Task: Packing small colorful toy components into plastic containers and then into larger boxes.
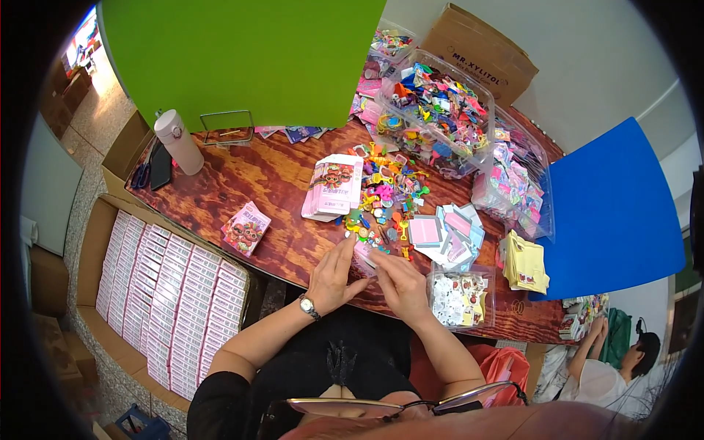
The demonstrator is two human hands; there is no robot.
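Observation:
At the table's near edge, a small pink box [361, 258] stands between my two hands, mostly covered by the fingers. My left hand [334, 276], with a watch at the wrist, presses its left side with long, straight fingers. From the other side my right hand [400, 284] bends its fingers over the box. Just beyond the fingertips lies a heap of small colourful plastic toys [385, 192]. A stack of flat pink-and-white cartons [334, 189] rests left of that heap. Further left lies a small pile of finished-looking pink boxes [247, 229].
Clear bins of toys [440, 110] and packets [517, 176] fill the far right. Nearer are loose cards [447, 235], a tray of small packets [460, 299] and yellow packets [524, 265]. A bottle [178, 143] stands far left; a large carton of boxes [165, 293] sits below. Another person [612, 370] works at right.

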